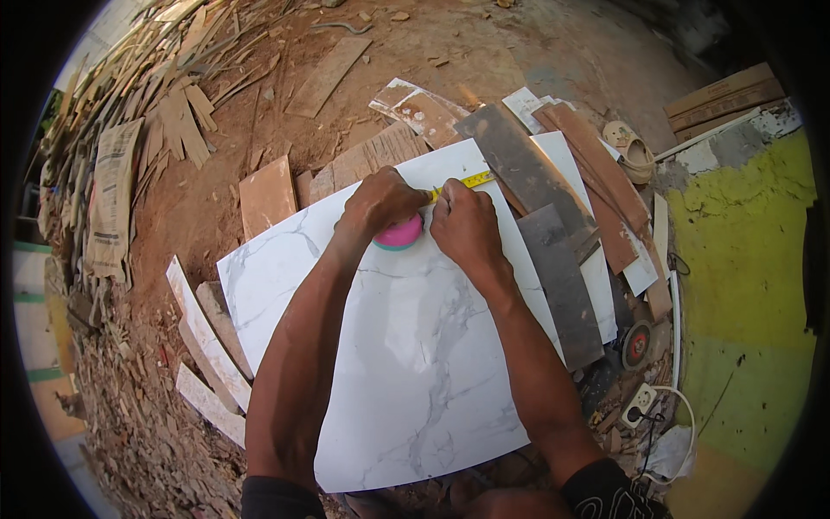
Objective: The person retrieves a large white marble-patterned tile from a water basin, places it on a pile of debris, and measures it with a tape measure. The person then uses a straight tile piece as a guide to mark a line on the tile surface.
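Note:
A large white marble-patterned tile (398,346) lies in front of me, with grey veins across its glossy face. My left hand (380,201) is closed over a tape measure, and its yellow blade (475,180) runs right to the tile's far right edge. Under that hand shows a round pink piece with a teal rim (399,233); whether it is the tape's case I cannot tell. My right hand (465,221) is closed just below the blade, fingertips pinched against it. A small dark tip shows by those fingers, but what they hold is mostly hidden.
Brown and grey tile offcuts (562,285) are stacked along the right side. An angle grinder's disc (637,344) and a white power socket (640,403) with cables lie near the yellow-green wall (743,285). Wood scraps (181,121) and a paper sack (112,195) are at left.

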Demonstrator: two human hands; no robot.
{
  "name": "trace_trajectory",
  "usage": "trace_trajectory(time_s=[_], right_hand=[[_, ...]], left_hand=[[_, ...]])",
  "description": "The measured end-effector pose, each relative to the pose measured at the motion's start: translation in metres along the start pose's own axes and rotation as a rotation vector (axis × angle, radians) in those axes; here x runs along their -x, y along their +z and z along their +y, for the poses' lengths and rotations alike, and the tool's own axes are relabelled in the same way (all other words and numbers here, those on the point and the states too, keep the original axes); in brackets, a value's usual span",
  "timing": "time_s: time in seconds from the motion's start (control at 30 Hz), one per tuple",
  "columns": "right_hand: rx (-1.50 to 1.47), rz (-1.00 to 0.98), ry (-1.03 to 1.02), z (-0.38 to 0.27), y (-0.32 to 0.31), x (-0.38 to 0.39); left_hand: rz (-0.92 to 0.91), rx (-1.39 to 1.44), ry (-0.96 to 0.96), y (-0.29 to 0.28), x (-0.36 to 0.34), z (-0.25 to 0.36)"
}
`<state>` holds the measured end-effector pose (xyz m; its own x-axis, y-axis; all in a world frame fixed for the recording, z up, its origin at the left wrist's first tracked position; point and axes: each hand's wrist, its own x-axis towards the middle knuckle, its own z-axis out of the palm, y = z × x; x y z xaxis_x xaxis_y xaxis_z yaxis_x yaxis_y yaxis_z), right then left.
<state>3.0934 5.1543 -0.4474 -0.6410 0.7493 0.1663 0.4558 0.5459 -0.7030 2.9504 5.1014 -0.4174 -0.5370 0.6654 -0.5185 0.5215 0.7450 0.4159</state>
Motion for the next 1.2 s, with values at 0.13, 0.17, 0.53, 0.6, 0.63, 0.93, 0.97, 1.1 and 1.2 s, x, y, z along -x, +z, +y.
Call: trace_trajectory(time_s=[0.13,0.17,0.53,0.6,0.63,0.93,0.97,1.1,1.2], right_hand=[[-0.014,-0.045,0.034,-0.004,-0.003,-0.002],[-0.025,-0.035,0.005,-0.005,-0.002,-0.002],[0.002,-0.005,0.02,0.002,0.002,0.0],[0.001,-0.07,0.065,-0.001,-0.003,-0.001],[0.007,-0.124,0.093,-0.003,-0.006,-0.003],[-0.309,0.156,0.223,0.011,-0.05,0.013],[-0.327,0.242,0.203,0.018,-0.053,0.018],[-0.517,0.164,0.41,-0.009,-0.076,0.032],[-0.527,0.241,0.342,0.021,-0.094,0.049]], left_hand=[[-0.031,0.05,0.063,0.0,-0.007,-0.005],[-0.029,0.041,0.057,0.0,-0.01,-0.01],[-0.001,0.088,-0.013,-0.009,0.007,0.004],[-0.007,0.1,-0.016,-0.009,0.007,0.006],[-0.013,0.105,-0.019,-0.008,0.008,0.007],[0.085,0.078,0.006,0.001,0.007,0.006],[0.065,0.091,0.009,0.004,0.006,0.006],[0.0,0.181,0.074,-0.003,0.009,-0.018],[-0.131,0.341,0.192,-0.014,0.045,0.02]])
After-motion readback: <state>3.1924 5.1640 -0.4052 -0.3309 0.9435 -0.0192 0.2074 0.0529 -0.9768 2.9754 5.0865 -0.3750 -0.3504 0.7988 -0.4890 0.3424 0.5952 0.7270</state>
